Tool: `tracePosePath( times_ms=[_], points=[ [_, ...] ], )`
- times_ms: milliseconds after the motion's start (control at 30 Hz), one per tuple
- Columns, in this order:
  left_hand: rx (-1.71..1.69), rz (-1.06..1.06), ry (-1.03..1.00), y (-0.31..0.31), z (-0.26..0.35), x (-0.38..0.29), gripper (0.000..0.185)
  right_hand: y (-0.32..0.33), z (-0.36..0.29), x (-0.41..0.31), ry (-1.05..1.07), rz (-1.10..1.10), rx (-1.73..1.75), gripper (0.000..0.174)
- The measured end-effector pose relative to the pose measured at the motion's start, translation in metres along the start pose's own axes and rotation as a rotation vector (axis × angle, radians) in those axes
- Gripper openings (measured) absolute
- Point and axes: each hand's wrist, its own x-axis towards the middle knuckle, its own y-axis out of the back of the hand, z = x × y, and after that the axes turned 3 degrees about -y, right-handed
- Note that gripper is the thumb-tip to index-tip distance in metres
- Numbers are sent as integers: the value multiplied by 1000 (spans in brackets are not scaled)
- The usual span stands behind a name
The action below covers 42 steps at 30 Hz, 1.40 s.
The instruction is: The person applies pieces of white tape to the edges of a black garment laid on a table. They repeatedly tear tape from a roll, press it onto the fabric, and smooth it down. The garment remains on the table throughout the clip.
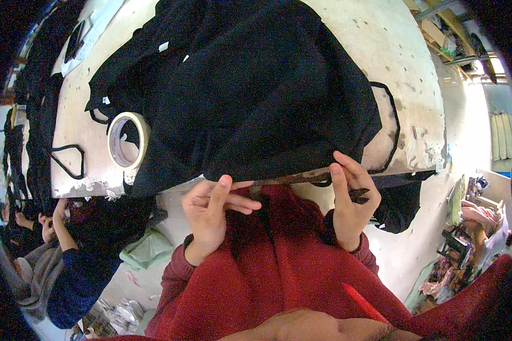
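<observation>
A large piece of black cloth (247,93) lies spread before me, its near edge along the table's front edge. My left hand (209,209) is at that near edge, with the cloth's edge between thumb and forefinger and the other fingers stretched out below. At the cloth's near right corner, the thumb and forefinger of my right hand (353,200) meet the fabric. A small dark pointed tool (358,195), which looks like thread snips, is held within the right hand's curled fingers. Several small white tags (164,47) show on the cloth.
A roll of masking tape (128,140) lies beside the cloth on the worn pale table (409,85). A black cord loop (70,161) lies at left. Another person's hands (53,221) are at the table's left. Black cloth (399,204) hangs below the edge at right.
</observation>
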Motion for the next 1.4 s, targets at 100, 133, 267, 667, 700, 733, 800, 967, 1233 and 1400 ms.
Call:
tracePosePath(
  times_ms=[100,133,267,667,700,733,800,967,1233,1400],
  points=[
    [103,-37,140,-1,1,-1,33,3,2,1,117,48,-234,19],
    [189,-48,202,-1,2,-2,35,5,2,3,165,54,-290,20],
    [417,-52,244,1,7,-4,39,14,4,11,335,63,-452,24],
    [671,-266,-645,14,10,-2,6,32,21,5,761,75,-556,34],
    [729,-312,-898,13,5,1,5,32,23,3,815,14,-569,36],
    [862,-403,-935,12,0,4,24,32,26,3,786,-85,-655,39],
    [1159,-432,-923,14,-6,10,29,32,34,5,677,-135,-805,42],
    [1447,-444,-985,24,-8,17,32,44,50,17,769,-77,-868,43],
    [1549,-386,-937,34,-16,10,31,57,60,13,711,-82,-836,37],
    [1574,-270,-939,32,-27,2,30,56,63,14,739,-50,-798,44]
  ],
)
